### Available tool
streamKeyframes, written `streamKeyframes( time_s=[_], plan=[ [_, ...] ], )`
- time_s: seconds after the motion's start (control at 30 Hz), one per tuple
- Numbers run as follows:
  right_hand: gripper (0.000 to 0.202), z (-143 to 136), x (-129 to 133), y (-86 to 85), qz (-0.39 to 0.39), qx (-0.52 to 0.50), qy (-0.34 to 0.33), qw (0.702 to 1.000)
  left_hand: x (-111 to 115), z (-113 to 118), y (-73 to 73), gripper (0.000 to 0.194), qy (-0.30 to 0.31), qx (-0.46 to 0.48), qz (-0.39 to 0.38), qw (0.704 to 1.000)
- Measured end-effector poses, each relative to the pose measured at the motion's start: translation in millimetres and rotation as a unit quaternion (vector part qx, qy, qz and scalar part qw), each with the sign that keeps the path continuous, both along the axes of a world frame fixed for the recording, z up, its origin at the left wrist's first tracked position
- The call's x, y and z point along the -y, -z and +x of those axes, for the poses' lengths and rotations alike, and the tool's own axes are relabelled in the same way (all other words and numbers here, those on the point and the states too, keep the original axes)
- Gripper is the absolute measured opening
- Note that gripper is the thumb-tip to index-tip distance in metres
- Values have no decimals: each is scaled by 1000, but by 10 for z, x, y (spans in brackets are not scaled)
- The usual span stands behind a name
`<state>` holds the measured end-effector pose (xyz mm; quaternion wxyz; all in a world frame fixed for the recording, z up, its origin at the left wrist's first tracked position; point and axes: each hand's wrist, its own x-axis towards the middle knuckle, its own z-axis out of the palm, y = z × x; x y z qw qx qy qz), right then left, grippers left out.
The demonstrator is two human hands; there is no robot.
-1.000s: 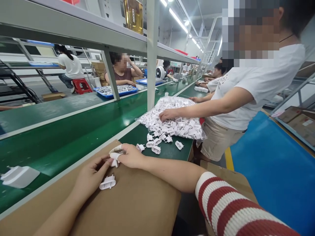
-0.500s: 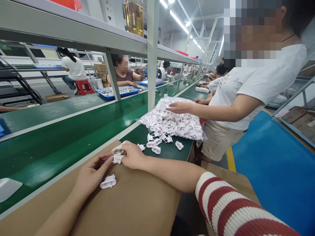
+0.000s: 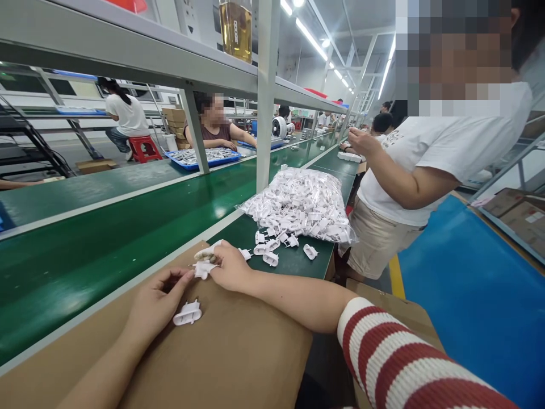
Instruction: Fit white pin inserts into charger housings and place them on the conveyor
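Between my two hands is a white plug piece (image 3: 204,268), above the brown cardboard sheet (image 3: 230,346). My right hand (image 3: 230,267) is closed round its right side, with fingertip covers on some fingers. The thumb and forefinger of my left hand (image 3: 164,295) pinch it at its left edge. Just below them, a second white plug piece (image 3: 188,313) lies on the cardboard. Several more loose plug pieces (image 3: 271,259) lie on the green table beyond my right hand, beside a clear bag (image 3: 302,204) heaped with similar ones.
A green conveyor belt (image 3: 106,238) runs diagonally past the cardboard's far edge. A grey post (image 3: 266,102) rises behind the bag under a shelf. At the right, a person in a white shirt (image 3: 460,153) stands beside the bag.
The standing person's hand has lifted away from the bag to chest height. A white object at the far left has gone from view. My hands have barely moved.
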<state>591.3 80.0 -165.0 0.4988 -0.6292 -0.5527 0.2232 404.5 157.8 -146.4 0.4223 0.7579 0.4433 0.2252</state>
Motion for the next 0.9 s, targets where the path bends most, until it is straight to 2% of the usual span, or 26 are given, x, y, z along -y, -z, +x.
streamKeyframes(
  time_s=[0.13,0.3,0.47,0.6,0.7,0.8,0.9],
  plan=[
    [33,-29,53,-86,-31,86,10,996,-10,-18,25,51,-10,-7,97,995],
    [13,-17,43,-139,4,189,19,982,-98,-32,66,42,24,20,250,968],
    [14,25,-7,-130,18,270,19,962,-190,-15,105,37,49,29,312,948],
    [11,33,15,-130,0,263,13,965,-135,7,88,40,42,25,277,960],
    [11,40,41,-145,-20,204,19,979,-59,21,12,51,-28,5,208,978],
    [14,51,38,-145,-20,113,16,993,-50,14,-44,56,-89,-1,160,983],
    [11,58,13,-126,-30,76,31,996,-151,-25,21,51,-127,-10,105,986]
  ],
)
